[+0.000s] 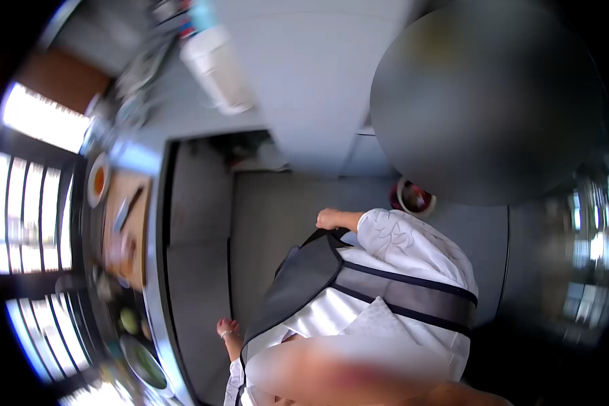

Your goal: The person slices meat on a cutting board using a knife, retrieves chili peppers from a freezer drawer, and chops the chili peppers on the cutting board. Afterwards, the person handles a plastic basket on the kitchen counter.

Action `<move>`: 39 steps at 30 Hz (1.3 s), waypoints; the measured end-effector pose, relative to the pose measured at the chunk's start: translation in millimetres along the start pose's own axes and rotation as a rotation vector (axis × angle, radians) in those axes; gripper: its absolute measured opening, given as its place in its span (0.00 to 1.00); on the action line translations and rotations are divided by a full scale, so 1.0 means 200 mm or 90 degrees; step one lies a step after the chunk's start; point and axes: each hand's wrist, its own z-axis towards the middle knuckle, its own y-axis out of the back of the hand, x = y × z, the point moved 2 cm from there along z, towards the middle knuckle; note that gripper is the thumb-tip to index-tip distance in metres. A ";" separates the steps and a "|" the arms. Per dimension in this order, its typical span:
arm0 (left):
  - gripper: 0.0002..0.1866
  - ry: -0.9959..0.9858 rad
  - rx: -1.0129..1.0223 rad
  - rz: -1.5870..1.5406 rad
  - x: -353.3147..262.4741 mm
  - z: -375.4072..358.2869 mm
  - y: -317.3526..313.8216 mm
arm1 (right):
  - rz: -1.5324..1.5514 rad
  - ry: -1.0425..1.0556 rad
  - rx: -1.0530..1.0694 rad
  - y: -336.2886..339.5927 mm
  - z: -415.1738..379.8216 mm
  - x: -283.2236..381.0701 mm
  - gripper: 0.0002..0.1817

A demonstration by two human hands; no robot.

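My right hand (328, 218) is closed near the middle of the view, with the edge of a grey apron (301, 274) with black trim gathered at its fingers. Lower left, my left hand (229, 327) hangs beside the apron with a bracelet at the wrist; its fingers are loosely curled and apart, and nothing shows in it. White sleeves cover both arms.
Along the left counter lie a wooden board (139, 250) with a knife (126, 209), a bowl of something orange (99, 181) and a dish with green contents (144, 363). A white container (213, 68) stands farther up. An open bin (415, 197) is at the right.
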 end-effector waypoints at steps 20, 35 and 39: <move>0.13 -0.232 0.729 0.548 -0.65 -0.65 -2.68 | 0.435 -0.675 -0.156 -0.44 -1.56 -0.89 0.20; 0.15 -0.170 0.671 0.642 -0.50 -1.10 -2.58 | 0.885 -0.472 -0.808 0.39 -1.72 -1.54 0.17; 0.16 -0.201 0.680 0.640 -0.52 -1.32 -2.66 | 1.008 -0.412 -0.860 0.57 -1.74 -1.75 0.19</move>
